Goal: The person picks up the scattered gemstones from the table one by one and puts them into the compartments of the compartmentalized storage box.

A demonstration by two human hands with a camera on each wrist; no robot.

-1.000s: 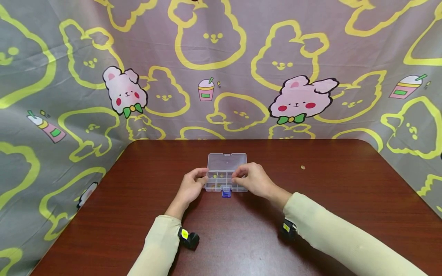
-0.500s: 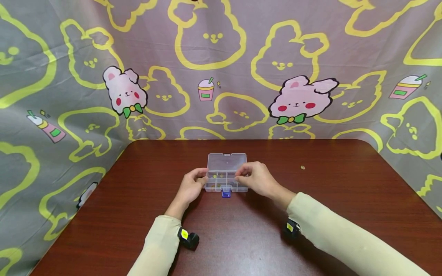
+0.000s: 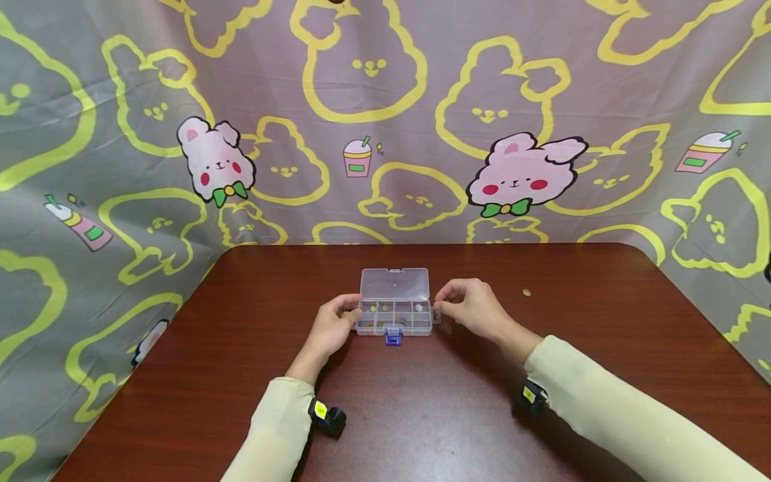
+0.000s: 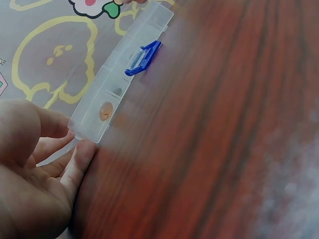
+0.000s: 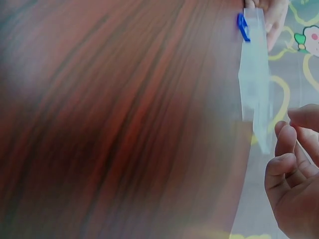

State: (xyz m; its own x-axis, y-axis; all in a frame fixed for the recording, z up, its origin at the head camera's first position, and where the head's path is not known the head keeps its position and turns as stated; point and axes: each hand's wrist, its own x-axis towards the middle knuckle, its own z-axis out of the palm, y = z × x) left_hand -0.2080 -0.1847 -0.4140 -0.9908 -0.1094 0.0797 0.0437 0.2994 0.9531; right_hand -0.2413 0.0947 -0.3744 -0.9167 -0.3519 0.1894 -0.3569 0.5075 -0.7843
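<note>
A clear plastic compartment box (image 3: 394, 331) stands on the table with its lid (image 3: 394, 284) raised at the back and a blue latch (image 3: 393, 339) at the front. My left hand (image 3: 330, 329) grips its left end, thumb in front, as the left wrist view also shows. Small pieces lie in several compartments, among them a yellowish one (image 3: 373, 308), a pale one (image 3: 419, 308) and an orange-brown one (image 4: 105, 111). Just off the right end is my right hand (image 3: 472, 309), thumb and forefinger close together, with nothing visible between them. A small clear tab (image 3: 436, 315) sits below its fingertips.
A small tan disc (image 3: 527, 292) lies on the brown table (image 3: 578, 341), to the right of my right hand. Behind the table hangs a patterned cloth (image 3: 415, 134).
My right hand has drawn away from over the right compartments to beyond the box's right end, uncovering the pale piece. My left hand keeps its place on the box.
</note>
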